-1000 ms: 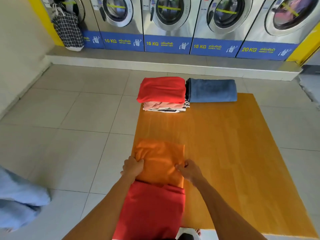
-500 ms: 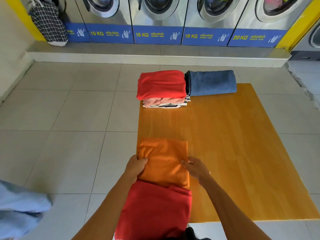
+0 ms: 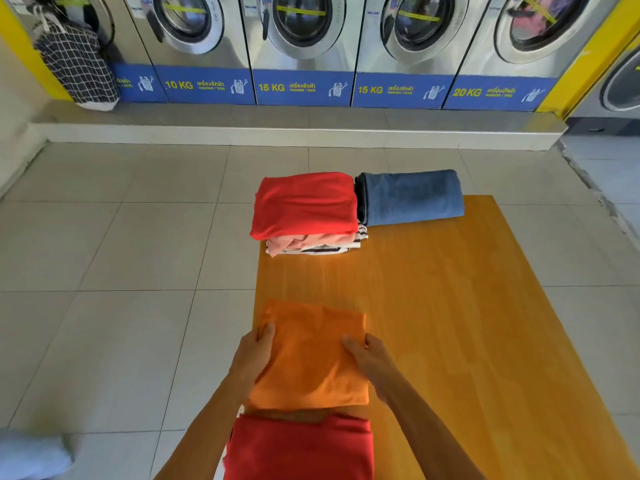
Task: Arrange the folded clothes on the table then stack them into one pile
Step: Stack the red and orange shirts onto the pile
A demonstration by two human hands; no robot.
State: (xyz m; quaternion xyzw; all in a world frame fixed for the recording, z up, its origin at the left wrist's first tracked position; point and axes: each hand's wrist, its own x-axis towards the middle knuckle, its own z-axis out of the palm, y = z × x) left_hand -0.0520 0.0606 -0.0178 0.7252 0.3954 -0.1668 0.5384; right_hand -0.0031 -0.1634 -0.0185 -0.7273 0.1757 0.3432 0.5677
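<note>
Gripping the folded orange garment [image 3: 311,355] by its side edges near the table's [image 3: 467,306] near-left corner, left hand [image 3: 254,351] and right hand [image 3: 372,358] are pinching cloth — light, limp, likely sagging unless supported underneath.

I'm standing in a coin laundry: a row of steel front-loading washers [image 3: 304,32] lines the wall ahead on a raised step, blue panels [image 3: 301,87] under them marked 10, 15 and 20 KG, with pale floor tiles [image 3: 121,244] below.

Washer panels [image 3: 304,87] — "10 KG", "15 KG" twice, "20 KG".
</note>
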